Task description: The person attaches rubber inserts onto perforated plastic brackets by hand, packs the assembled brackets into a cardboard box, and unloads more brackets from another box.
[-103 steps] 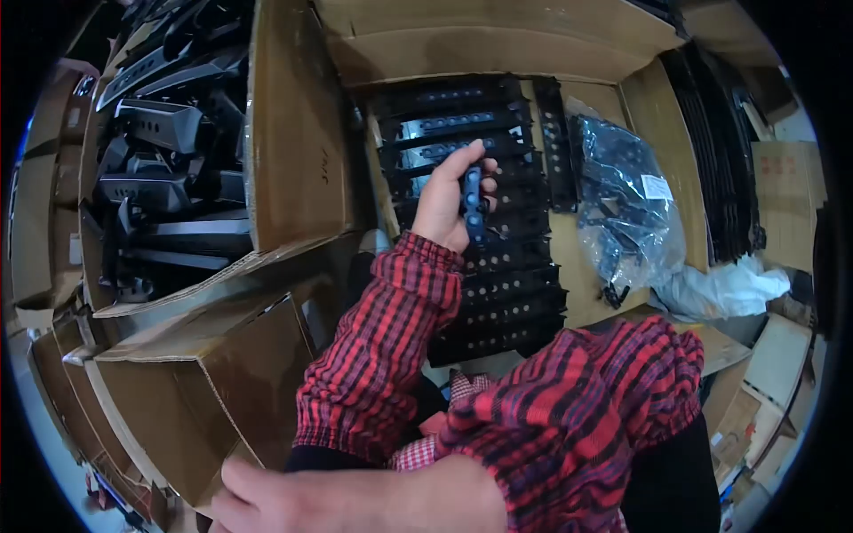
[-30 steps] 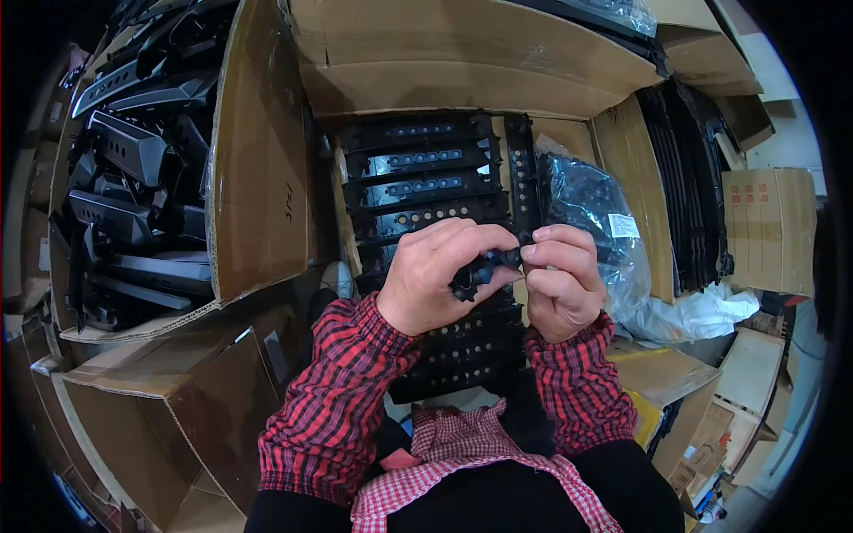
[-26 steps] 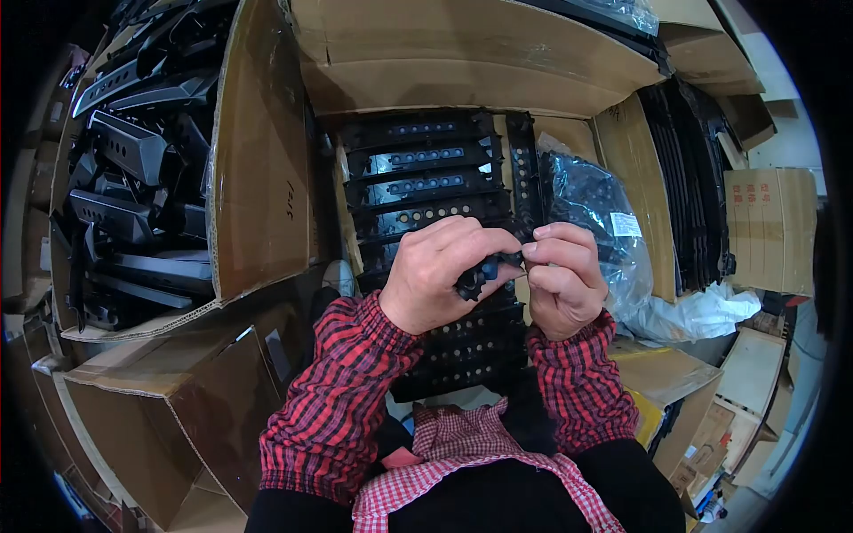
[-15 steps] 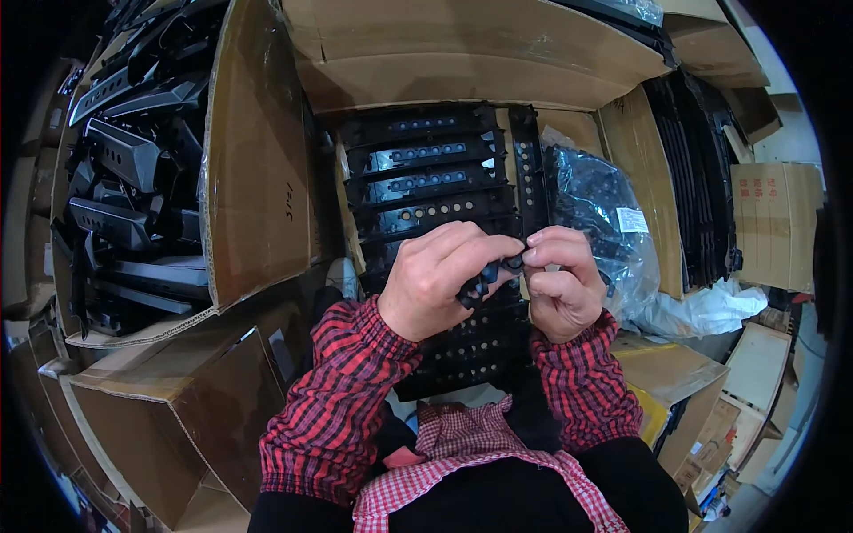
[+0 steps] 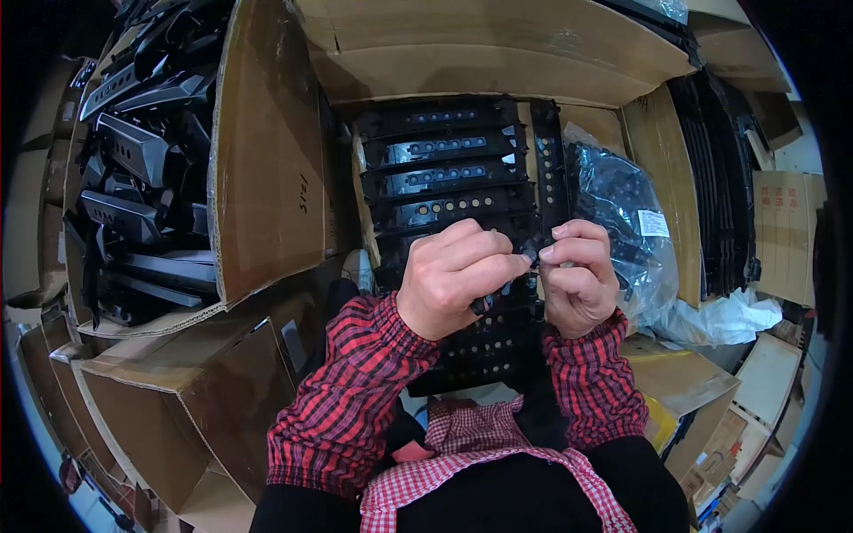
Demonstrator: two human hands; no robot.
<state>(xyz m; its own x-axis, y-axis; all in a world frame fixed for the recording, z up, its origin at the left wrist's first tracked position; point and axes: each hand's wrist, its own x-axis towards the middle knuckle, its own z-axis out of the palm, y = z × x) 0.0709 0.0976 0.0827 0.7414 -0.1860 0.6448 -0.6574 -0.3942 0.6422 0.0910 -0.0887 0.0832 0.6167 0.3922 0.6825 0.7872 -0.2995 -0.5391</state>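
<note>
Fingers of left hand grip a dark part, right hand pinching at its end; steady, light pressure seems best.

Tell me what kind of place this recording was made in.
Probably a small workshop or packing area: an open carton packed with dark molded parts, rows of black strips laid out, and a clear bag of small pieces.
</note>
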